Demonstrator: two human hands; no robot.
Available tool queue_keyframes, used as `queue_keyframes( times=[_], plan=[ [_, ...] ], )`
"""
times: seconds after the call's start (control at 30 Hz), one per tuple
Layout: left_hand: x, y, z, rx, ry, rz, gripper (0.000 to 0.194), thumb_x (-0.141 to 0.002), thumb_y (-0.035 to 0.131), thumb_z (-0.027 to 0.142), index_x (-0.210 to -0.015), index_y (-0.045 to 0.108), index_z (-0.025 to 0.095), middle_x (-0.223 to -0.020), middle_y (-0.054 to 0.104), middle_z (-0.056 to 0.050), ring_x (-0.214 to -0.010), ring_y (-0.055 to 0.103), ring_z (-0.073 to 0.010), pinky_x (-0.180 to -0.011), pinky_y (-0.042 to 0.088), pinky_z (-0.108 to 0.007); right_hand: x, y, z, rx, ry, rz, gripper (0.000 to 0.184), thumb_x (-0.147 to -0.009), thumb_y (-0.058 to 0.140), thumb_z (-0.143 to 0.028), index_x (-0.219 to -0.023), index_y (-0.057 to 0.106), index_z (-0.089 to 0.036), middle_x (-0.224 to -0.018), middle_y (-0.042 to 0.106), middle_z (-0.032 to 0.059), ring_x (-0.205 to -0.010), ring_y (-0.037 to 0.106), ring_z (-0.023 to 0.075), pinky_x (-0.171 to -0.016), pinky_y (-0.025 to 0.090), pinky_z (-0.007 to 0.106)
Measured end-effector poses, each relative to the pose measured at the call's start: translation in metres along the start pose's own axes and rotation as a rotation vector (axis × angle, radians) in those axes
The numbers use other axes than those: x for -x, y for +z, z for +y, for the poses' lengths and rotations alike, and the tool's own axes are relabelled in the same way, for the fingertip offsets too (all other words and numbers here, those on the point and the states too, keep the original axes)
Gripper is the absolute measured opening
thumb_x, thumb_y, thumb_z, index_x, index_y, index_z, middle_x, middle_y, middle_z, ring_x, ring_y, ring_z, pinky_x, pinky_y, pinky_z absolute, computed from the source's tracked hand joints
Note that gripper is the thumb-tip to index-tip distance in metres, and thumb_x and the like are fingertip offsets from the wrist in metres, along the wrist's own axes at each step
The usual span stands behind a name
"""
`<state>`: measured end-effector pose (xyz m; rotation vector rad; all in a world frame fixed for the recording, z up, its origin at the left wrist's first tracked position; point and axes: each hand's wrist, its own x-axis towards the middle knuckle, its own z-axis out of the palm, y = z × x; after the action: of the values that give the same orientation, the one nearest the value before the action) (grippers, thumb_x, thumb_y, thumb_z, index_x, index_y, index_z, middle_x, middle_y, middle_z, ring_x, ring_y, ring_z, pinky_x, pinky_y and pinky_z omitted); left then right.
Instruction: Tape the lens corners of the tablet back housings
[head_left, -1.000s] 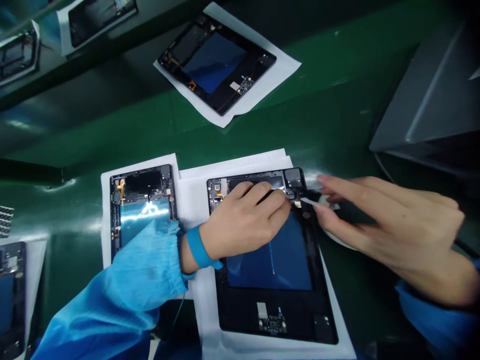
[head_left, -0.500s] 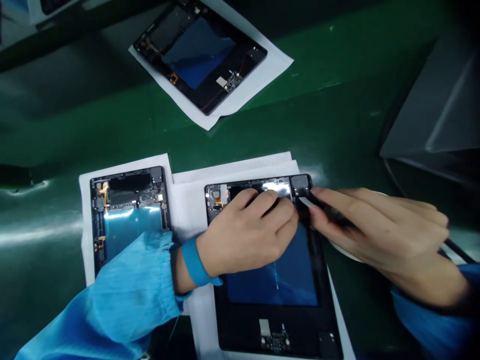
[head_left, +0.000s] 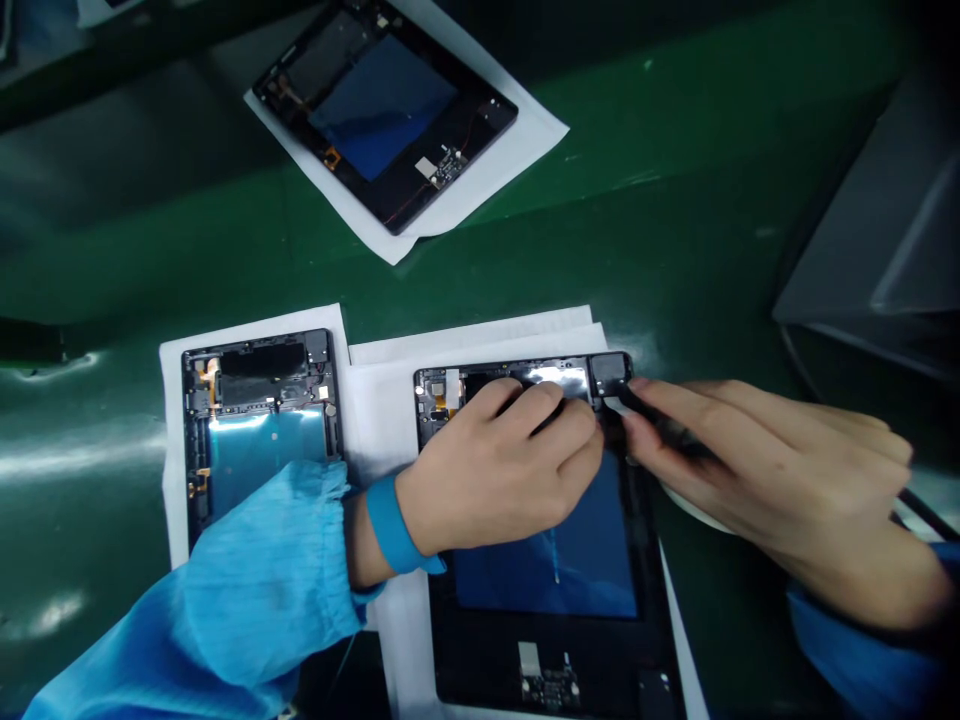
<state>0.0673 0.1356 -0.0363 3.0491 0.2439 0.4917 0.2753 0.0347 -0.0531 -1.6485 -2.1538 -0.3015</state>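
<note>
An opened tablet (head_left: 555, 580) with a blue panel lies on white paper (head_left: 390, 390) in front of me. My left hand (head_left: 499, 470), with a blue wrist strap, rests curled on the tablet's upper part, fingertips pressing near the top edge. My right hand (head_left: 780, 480) pinches a thin dark tool (head_left: 660, 425) whose tip holds a small white strip (head_left: 616, 405) at the tablet's top right corner. The fingertips of both hands nearly meet there.
A second opened tablet (head_left: 259, 420) lies on paper to the left, partly under my blue sleeve. A third tablet (head_left: 386, 105) on paper sits farther back on the green belt (head_left: 675, 230). A grey box (head_left: 877, 250) stands at the right.
My right hand has moved left from beside the tablet onto its top right corner, bringing the white strip with it. My left hand has stayed in place. The view shifted slightly.
</note>
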Motion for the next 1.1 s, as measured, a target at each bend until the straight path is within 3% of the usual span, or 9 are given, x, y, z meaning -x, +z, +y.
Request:
queue_keyframes(
  times=[0.3, 0.47, 0.67, 0.8, 0.9, 0.97, 1.1],
  plan=[
    [0.001, 0.001, 0.001, -0.017, -0.003, -0.005, 0.023, -0.103, 0.05, 0.017, -0.109, 0.072, 0.013, -0.107, 0.072, -0.006, -0.098, 0.065, -0.0209, -0.081, 0.048, -0.036, -0.006, -0.002, -0.002, -0.073, 0.034, -0.053, 0.013, -0.09, 0.071, -0.017, -0.102, 0.066, -0.015, -0.092, 0.074, 0.0063, -0.074, 0.067, 0.0174, -0.059, 0.045, 0.03],
    [0.003, 0.002, 0.003, -0.005, -0.017, 0.006, 0.023, -0.104, 0.05, 0.019, -0.108, 0.072, 0.013, -0.104, 0.071, -0.006, -0.098, 0.065, -0.0208, -0.08, 0.047, -0.036, -0.005, 0.001, 0.001, -0.155, -0.026, -0.056, 0.002, -0.093, 0.067, -0.017, -0.095, 0.067, -0.015, -0.087, 0.07, 0.0035, -0.073, 0.064, 0.0142, -0.064, 0.047, 0.028],
    [0.004, 0.003, 0.003, 0.002, -0.006, -0.036, 0.026, -0.104, 0.046, 0.019, -0.107, 0.071, 0.012, -0.098, 0.07, -0.006, -0.095, 0.065, -0.0211, -0.077, 0.045, -0.037, 0.009, 0.001, -0.006, -0.004, -0.104, -0.144, 0.019, -0.101, 0.055, -0.026, -0.096, 0.071, -0.017, -0.082, 0.069, 0.0028, -0.067, 0.057, 0.0164, -0.061, 0.037, 0.035],
    [0.003, -0.002, 0.005, 0.0, -0.026, -0.089, 0.026, -0.103, 0.046, 0.021, -0.105, 0.07, 0.015, -0.104, 0.071, -0.006, -0.099, 0.064, -0.0215, -0.08, 0.046, -0.037, 0.015, 0.003, -0.015, 0.092, -0.132, -0.072, 0.027, -0.102, 0.05, -0.027, -0.112, 0.071, -0.013, -0.077, 0.064, 0.0037, -0.062, 0.05, 0.0173, -0.059, 0.034, 0.036],
    [0.024, -0.022, 0.006, -0.002, -0.096, -0.074, 0.026, -0.103, 0.046, 0.027, -0.109, 0.069, 0.015, -0.113, 0.071, -0.008, -0.104, 0.064, -0.023, -0.084, 0.05, -0.037, 0.02, 0.006, -0.018, 0.003, -0.108, -0.028, 0.034, -0.103, 0.048, -0.03, -0.124, 0.065, -0.011, -0.087, 0.069, 0.0066, -0.07, 0.054, 0.0199, -0.068, 0.041, 0.036],
    [0.051, -0.046, -0.001, -0.009, -0.231, -0.052, 0.028, -0.103, 0.048, 0.03, -0.117, 0.067, 0.015, -0.116, 0.071, -0.01, -0.106, 0.064, -0.0241, -0.088, 0.054, -0.039, 0.022, 0.007, -0.018, -0.049, -0.084, -0.029, 0.036, -0.103, 0.048, -0.034, -0.128, 0.062, -0.011, -0.092, 0.07, 0.0085, -0.077, 0.058, 0.0226, -0.075, 0.043, 0.037],
    [0.093, -0.101, -0.035, -0.114, -0.498, -0.037, 0.023, -0.1, 0.056, 0.029, -0.115, 0.067, 0.017, -0.113, 0.071, -0.012, -0.104, 0.066, -0.0258, -0.088, 0.056, -0.04, 0.026, 0.009, -0.016, -0.088, -0.066, -0.007, 0.037, -0.103, 0.048, -0.036, -0.129, 0.061, -0.013, -0.095, 0.071, 0.0092, -0.079, 0.061, 0.0234, -0.076, 0.044, 0.038]
  ],
)
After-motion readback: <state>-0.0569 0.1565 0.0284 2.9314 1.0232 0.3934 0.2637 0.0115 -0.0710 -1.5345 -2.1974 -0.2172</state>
